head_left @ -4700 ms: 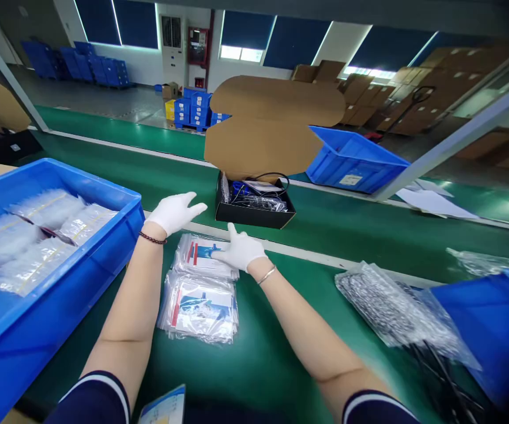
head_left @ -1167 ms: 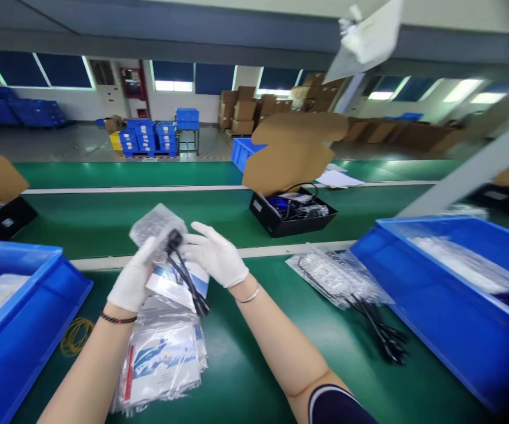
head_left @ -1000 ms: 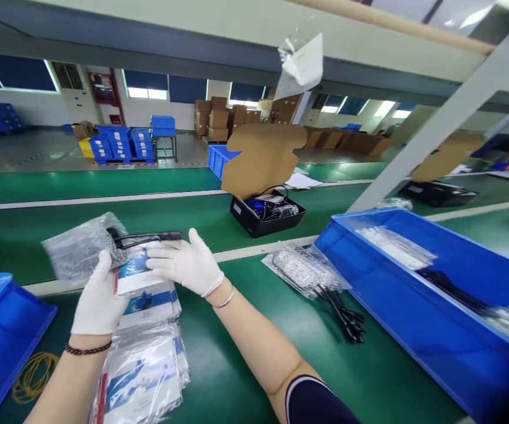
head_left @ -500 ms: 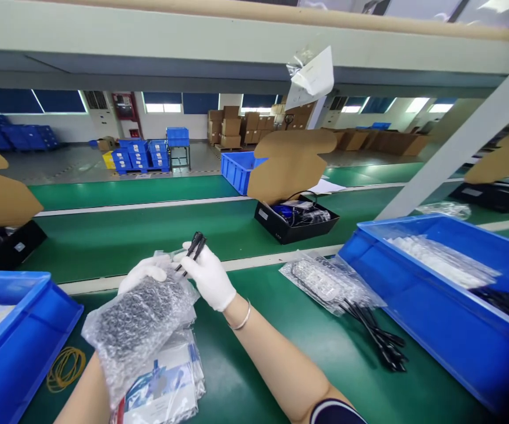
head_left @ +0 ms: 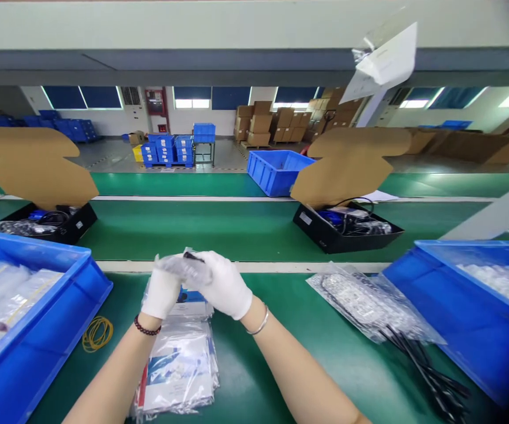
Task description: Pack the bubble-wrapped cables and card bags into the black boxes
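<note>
Both hands wear white gloves and meet above a stack of plastic-bagged printed booklets point(head_left: 179, 377). My left hand point(head_left: 162, 291) is closed on a clear bubble-wrap bag point(head_left: 186, 270), now seen nearly edge-on. My right hand point(head_left: 228, 287) presses against the bag's other side, its fingers closed around black cable ends point(head_left: 192, 256). Only a short dark piece of the cables shows; the glove and the plastic hide the rest. To the left of the booklets, yellow rubber bands point(head_left: 97, 334) lie on the green work surface point(head_left: 272, 359).
Blue bins stand at left point(head_left: 82, 282) and right point(head_left: 439, 294). By the right bin lie bubble-wrap bags point(head_left: 360, 300) and black cables point(head_left: 426, 365). Beyond the white rail point(head_left: 276, 267), two open black boxes point(head_left: 342, 235) point(head_left: 71, 227) with raised cardboard flaps sit on the green belt.
The bubble-wrap bag, earlier spread broad over my left forearm, is now bunched small between both hands. The black cable ends went from standing up to mostly covered. The view has turned left.
</note>
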`<move>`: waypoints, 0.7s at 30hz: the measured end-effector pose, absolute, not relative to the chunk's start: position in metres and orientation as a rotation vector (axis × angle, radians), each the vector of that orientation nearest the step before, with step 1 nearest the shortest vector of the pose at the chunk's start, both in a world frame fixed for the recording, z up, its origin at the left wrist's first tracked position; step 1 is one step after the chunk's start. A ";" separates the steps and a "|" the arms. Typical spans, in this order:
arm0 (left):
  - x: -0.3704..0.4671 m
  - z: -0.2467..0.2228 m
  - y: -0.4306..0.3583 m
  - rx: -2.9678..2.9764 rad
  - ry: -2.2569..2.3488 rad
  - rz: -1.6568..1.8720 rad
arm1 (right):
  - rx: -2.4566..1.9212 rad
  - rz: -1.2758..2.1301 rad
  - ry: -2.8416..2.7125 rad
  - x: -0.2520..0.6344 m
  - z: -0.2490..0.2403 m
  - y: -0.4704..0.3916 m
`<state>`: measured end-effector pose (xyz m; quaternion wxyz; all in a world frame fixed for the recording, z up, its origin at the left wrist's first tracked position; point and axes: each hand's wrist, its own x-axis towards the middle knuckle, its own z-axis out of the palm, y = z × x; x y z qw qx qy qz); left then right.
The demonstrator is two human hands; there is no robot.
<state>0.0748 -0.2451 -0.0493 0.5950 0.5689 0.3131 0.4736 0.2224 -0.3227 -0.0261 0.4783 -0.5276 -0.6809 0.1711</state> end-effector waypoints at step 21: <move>0.048 -0.012 -0.245 0.932 0.507 1.170 | -0.964 1.115 -1.105 0.250 -0.025 -0.313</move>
